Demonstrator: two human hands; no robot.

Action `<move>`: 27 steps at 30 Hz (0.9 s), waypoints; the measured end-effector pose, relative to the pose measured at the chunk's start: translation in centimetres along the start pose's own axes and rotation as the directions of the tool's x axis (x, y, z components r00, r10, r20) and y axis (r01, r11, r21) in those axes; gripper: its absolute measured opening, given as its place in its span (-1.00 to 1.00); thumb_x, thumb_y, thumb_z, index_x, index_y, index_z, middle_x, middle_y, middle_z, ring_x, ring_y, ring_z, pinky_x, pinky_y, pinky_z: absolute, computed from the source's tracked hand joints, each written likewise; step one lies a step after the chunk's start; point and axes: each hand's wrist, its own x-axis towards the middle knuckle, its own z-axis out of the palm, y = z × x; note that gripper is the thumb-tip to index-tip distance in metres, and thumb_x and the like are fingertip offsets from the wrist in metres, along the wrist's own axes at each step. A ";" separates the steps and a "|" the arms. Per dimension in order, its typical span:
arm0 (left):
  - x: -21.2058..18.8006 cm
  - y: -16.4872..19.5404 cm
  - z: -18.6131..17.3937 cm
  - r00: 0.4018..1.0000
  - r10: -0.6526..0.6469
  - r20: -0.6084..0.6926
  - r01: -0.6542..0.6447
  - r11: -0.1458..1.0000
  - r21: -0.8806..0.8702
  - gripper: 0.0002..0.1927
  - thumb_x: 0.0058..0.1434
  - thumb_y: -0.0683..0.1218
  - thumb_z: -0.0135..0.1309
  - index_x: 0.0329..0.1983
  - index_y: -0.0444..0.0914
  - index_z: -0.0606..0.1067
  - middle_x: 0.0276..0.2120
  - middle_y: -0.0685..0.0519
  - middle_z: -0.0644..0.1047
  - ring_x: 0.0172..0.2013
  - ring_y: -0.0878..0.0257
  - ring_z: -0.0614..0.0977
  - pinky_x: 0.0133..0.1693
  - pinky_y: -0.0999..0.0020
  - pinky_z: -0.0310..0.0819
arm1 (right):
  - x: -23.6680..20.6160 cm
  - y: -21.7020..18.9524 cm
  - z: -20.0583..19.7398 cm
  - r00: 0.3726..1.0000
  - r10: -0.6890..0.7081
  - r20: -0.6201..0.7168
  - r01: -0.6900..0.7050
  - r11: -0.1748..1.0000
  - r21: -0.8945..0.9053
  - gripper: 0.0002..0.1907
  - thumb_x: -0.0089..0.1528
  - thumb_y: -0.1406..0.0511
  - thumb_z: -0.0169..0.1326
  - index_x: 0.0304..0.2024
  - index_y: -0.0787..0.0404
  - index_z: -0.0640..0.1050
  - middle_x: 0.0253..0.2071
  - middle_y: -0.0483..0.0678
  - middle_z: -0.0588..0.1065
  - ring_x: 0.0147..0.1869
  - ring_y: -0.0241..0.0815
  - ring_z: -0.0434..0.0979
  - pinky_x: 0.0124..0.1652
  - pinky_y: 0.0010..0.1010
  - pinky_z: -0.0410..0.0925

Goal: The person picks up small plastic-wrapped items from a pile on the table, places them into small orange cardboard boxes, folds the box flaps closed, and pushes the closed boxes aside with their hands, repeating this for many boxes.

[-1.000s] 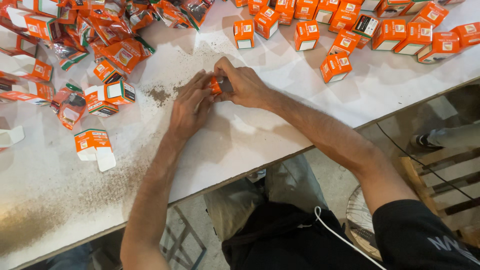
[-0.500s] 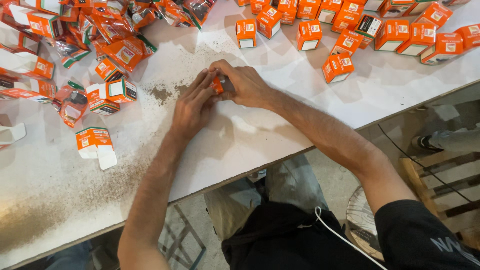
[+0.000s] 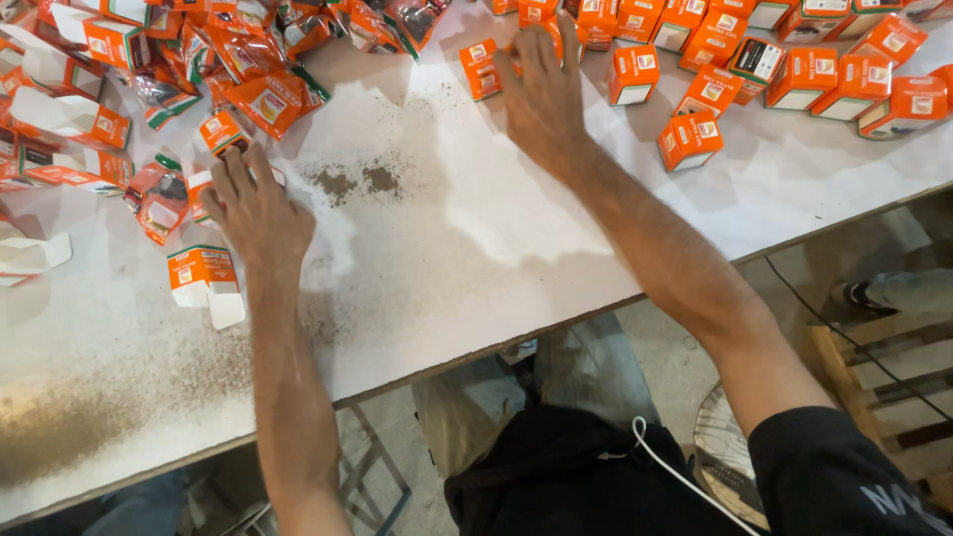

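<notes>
The left hand [image 3: 253,203] lies flat and spread, palm down, on the white table top [image 3: 467,258], its fingertips touching a small orange-and-white cardboard carton [image 3: 204,189] at the edge of the heap of flattened cartons and shiny foil sachets [image 3: 248,60] on the left. It grips nothing yet; the fingers are loose and extended. The right hand [image 3: 541,94] reaches far forward, also spread, resting on or just over a small closed orange box [image 3: 483,67] in the row of filled orange boxes [image 3: 794,60] along the far edge; whether it is pressing that box or only touching it cannot be told, since the palm hides the contact.

To do this well, the left hand would best curl round a single carton rather than drag several, as the pile is loose and overlapping. An open orange carton with a white flap [image 3: 204,278] lies just beside the left wrist and could be knocked aside. Dark spilled powder [image 3: 352,181] lies between the hands, with more of it near the front edge, so sliding boxes across it would likely smear them; lifting is cleaner
</notes>
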 end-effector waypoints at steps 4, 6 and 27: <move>0.7 2.3 -1.9 0.988 0.141 0.062 -0.130 0.979 -0.160 -0.25 0.29 -0.16 0.24 0.52 -0.27 0.25 0.14 -0.04 0.48 0.18 -0.09 0.42 0.23 -0.19 0.16 | 0.0 -4.3 -0.7 0.944 -0.267 -0.194 0.293 0.949 0.120 -0.46 0.29 0.43 0.11 0.34 0.35 0.42 0.36 0.24 0.27 0.48 0.24 0.25 0.44 0.15 0.07; 1.2 5.6 -2.2 0.957 0.290 0.023 -0.270 0.915 -0.299 -0.17 0.21 -0.15 0.26 0.51 -0.37 0.20 0.09 -0.10 0.48 0.11 -0.13 0.44 0.20 -0.17 0.16 | -0.6 -7.7 -1.3 0.923 -0.325 -0.205 0.378 0.864 0.333 -0.36 0.29 0.40 0.16 0.41 0.38 0.33 0.41 0.25 0.24 0.50 0.25 0.25 0.44 0.07 0.18; 6.5 4.5 1.1 0.982 0.187 -0.004 -0.173 0.901 -0.399 -0.55 0.31 -0.15 0.27 0.19 -0.28 0.38 -0.02 -0.21 0.43 -0.13 -0.18 0.59 -0.17 -0.01 0.53 | -1.2 -4.8 -0.3 0.927 -0.277 0.254 -0.080 0.515 0.853 -0.25 0.25 0.40 0.21 0.44 0.31 0.20 0.22 0.16 0.38 0.35 0.09 0.40 0.29 -0.11 0.31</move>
